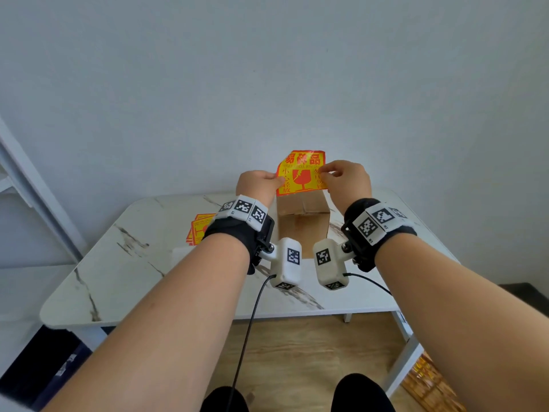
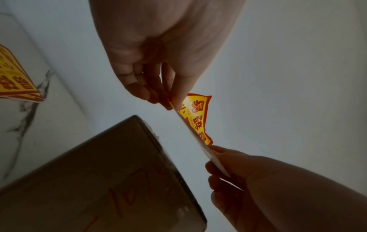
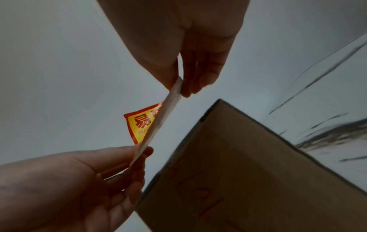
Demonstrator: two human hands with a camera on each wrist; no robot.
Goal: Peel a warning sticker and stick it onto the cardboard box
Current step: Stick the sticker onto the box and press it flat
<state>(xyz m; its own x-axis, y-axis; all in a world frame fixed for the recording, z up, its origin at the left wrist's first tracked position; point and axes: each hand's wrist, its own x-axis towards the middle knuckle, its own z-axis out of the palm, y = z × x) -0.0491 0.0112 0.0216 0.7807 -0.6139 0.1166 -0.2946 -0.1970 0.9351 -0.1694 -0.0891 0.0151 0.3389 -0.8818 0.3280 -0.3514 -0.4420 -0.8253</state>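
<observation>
**Hidden and cut off**

Stack of spare stickers [image 1: 198, 230]: right part hidden behind the left wrist strap in the head view; cut by the left edge in the left wrist view. Cardboard box [image 1: 303, 217]: lower front covered by the two wrist cameras; red handwriting on its side too dim to read from the wrist views. Warning sticker [image 1: 300, 173]: side edges covered by the left hand [image 1: 258, 184] and right hand [image 1: 347, 181]; small print unreadable.
</observation>
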